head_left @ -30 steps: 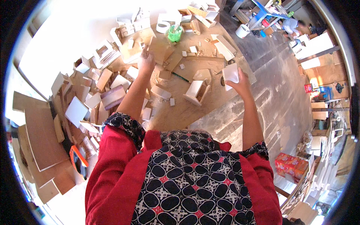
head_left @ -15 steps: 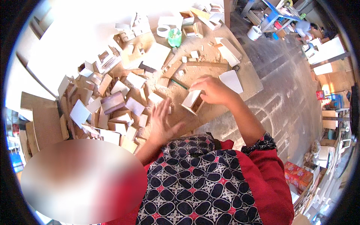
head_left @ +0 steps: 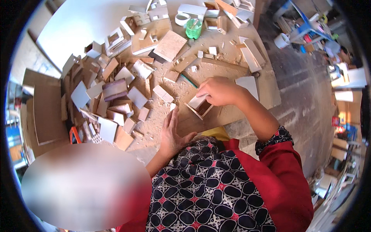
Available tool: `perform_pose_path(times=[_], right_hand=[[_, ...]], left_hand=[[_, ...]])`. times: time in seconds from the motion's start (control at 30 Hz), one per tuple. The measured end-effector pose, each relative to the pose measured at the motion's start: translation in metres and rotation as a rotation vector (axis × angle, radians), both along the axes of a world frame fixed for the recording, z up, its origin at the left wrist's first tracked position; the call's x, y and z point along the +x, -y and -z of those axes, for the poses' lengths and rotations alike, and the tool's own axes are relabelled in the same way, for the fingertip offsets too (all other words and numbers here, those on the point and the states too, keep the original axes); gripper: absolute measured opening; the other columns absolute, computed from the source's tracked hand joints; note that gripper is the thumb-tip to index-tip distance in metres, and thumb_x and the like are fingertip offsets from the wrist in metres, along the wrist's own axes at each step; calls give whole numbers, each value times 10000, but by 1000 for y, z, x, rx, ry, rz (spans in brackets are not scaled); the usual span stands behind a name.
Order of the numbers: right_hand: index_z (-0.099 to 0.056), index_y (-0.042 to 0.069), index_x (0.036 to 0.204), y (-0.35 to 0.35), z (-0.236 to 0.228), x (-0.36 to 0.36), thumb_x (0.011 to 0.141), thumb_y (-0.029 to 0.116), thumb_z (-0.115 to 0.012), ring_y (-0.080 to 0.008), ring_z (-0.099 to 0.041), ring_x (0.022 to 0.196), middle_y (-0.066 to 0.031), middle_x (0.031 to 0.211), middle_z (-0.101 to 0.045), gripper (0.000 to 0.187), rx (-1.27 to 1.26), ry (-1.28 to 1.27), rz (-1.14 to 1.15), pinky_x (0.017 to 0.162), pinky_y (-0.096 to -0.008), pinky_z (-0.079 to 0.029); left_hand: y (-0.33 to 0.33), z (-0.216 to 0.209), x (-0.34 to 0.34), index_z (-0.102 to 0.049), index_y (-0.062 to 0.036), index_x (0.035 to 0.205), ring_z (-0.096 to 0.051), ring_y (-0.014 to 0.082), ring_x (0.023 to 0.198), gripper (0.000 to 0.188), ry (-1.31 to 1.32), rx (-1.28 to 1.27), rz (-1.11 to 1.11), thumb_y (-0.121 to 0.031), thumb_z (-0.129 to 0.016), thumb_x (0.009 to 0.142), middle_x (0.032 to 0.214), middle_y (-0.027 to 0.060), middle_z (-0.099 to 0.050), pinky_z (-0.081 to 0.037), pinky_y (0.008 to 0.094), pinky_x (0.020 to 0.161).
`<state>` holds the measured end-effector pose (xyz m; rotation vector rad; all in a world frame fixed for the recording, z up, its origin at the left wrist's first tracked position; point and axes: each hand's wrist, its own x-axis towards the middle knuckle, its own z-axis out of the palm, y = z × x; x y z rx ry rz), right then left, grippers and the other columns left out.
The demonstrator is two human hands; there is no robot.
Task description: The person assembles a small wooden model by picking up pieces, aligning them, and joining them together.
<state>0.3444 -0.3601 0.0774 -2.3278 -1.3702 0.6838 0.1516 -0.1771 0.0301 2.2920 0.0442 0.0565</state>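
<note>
My right hand (head_left: 221, 91) is closed at the upper edge of a small open-topped wooden box (head_left: 201, 113), its curled fingertips meeting the box's pale side. The hand covers part of the box. To the left, my left hand (head_left: 172, 133) has its fingers stretched out and its thumb apart, with nothing in the palm. Its fingertips reach a small white block (head_left: 172, 106); whether they touch it I cannot tell. A pale rectangular wood block (head_left: 163, 94) lies just beyond. A thin green stick (head_left: 188, 81) rests past the box, near my right hand.
Many wood offcuts (head_left: 116, 89) are heaped on the left of the sawdust-strewn worktable (head_left: 232, 120). A cut green plastic container (head_left: 193, 29) and a white tape roll (head_left: 182, 19) stand at the back. A long wooden strip (head_left: 225, 65) lies beyond my right hand. Another person (head_left: 333, 49) is far right.
My right hand's fingers have curled in more tightly at the box. The left hand's spread fingers have drawn closer together near the small white block. The view has shifted slightly and the table looks less bright.
</note>
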Motion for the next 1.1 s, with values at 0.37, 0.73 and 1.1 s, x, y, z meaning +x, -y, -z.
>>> perform_pose_path(times=[0.37,0.73,1.1], right_hand=[[-674,35,1051,1,18,35,696,89,-622,-340,-645,873,-150,992,-672,362,309,-59,-418,790,-407,-518],[-696,72,1001,-21,20,43,749,87,-566,-386,-637,707,-222,756,-642,284,247,26,-551,695,-447,-529],[-681,61,1009,-18,29,38,774,86,-564,-384,-642,693,-227,724,-634,264,347,39,-515,667,-461,-524]], left_hand=[[67,5,4,-332,33,1416,-523,331,1208,951,74,-200,-461,-291,-836,677,1298,242,-520,-404,401,1016],[91,23,12,-336,22,1426,-547,244,1178,692,111,-709,-628,-238,-675,882,1268,217,-554,-436,351,988],[92,19,13,-322,66,1417,-473,222,1255,617,69,-810,-595,-164,-612,924,1351,197,-499,-380,338,1036]])
